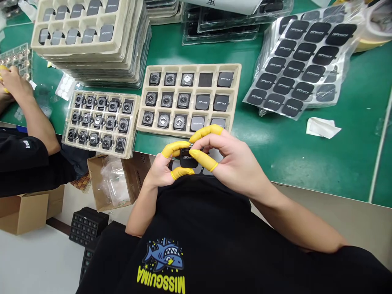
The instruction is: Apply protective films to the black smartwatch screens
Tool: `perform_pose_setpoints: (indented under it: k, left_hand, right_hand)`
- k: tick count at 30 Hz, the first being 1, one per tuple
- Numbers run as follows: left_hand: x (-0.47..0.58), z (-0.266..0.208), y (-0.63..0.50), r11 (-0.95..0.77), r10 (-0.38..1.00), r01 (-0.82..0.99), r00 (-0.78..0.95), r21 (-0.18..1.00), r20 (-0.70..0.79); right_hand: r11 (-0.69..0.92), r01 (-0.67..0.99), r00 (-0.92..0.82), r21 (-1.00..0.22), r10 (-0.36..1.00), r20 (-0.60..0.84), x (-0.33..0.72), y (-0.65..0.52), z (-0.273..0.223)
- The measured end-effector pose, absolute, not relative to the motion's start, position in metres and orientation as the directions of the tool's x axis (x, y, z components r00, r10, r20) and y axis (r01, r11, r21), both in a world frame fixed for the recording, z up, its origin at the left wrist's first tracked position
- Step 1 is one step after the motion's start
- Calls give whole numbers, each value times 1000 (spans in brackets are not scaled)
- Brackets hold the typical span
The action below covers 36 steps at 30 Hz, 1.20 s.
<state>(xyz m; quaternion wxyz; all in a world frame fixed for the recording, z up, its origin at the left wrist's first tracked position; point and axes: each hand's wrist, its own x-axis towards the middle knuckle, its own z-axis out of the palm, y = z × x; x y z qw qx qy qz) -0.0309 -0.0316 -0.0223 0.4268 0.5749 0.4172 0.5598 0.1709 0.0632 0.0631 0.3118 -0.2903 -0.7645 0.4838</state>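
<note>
Close to my body, my left hand (165, 164) grips a square black watch face (186, 158) by its sides, printed HiFuture. My right hand (229, 157) has its thumb and index finger closed at the watch's upper right edge. Both hands wear yellow finger cots. Beneath them lies a sheet of dark square films (210, 169), partly hidden. Just beyond sits a beige tray (190, 132) of watches; some lie back up with sensors showing, others carry HiFuture-printed covers. One compartment shows only its dark bottom.
A clear-lidded tray of watches (99, 122) lies left of it. Tall stacked trays (92, 45) stand behind. At right are sheets of printed films (294, 69), a white paper scrap (323, 127) and tape rolls (378, 24). Another person's arm (33, 102) works at far left. An open carton (114, 183) stands below.
</note>
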Motion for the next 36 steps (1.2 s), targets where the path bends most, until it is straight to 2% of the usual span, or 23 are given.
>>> perform_pose_setpoints:
  k: [4,6,11,14,19,22,25,32,36]
  left_hand:
    - [-32,-23,-34,-277,960,-16,28,961,278]
    - [-33,-24,-36,-262,964,-31,38,965,263]
    - [-34,-25,-41,-233,967,12,106,972,230]
    - [-34,-25,-42,-200,974,38,117,979,195]
    - [-33,-26,-43,-154,985,-14,81,988,155]
    - [-34,-26,-44,-148,985,-58,85,987,153]
    - [-36,-24,-46,-149,986,-1,80,989,149]
    - [-41,-27,-54,-117,993,120,37,986,113]
    - [-44,-32,-58,-79,997,74,10,994,78]
  right_hand:
    - [505,263,-585,-822,761,280,174,56,56]
    - [496,280,-631,-822,740,232,177,55,55]
    - [264,314,-757,-912,650,-72,177,61,57]
    - [144,337,-735,-930,657,-165,171,65,54]
    - [111,327,-697,-938,699,-160,162,65,46]
    - [37,316,-707,-948,676,-209,160,63,44]
    - [-21,331,-731,-943,627,-271,160,61,42]
    - [-17,359,-741,-933,602,-297,146,62,36]
    - [26,345,-769,-938,581,-267,136,60,36]
